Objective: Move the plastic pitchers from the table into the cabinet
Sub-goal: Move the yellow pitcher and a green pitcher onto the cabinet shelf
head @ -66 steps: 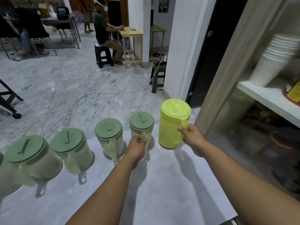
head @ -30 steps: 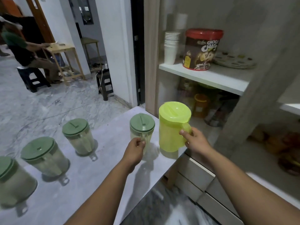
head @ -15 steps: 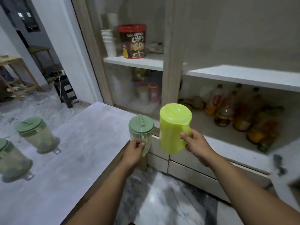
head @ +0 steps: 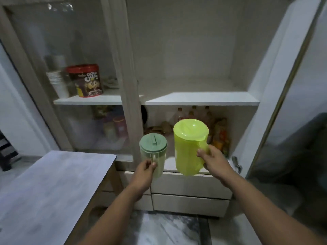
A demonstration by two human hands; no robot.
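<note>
Both pitchers have been carried off the table (head: 53,183) to the open cabinet (head: 201,99), the green-lidded pitcher (head: 153,152) gripped by the left hand (head: 144,171), the yellow pitcher (head: 189,147) by the right hand (head: 214,160), and are best kept upright and set on the upper shelf, which looks bare.

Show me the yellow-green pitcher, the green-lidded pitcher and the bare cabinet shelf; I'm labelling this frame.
yellow-green pitcher (head: 187,151): head view, body wall.
green-lidded pitcher (head: 153,142): head view, lid top.
bare cabinet shelf (head: 201,98): head view, front surface.
</note>
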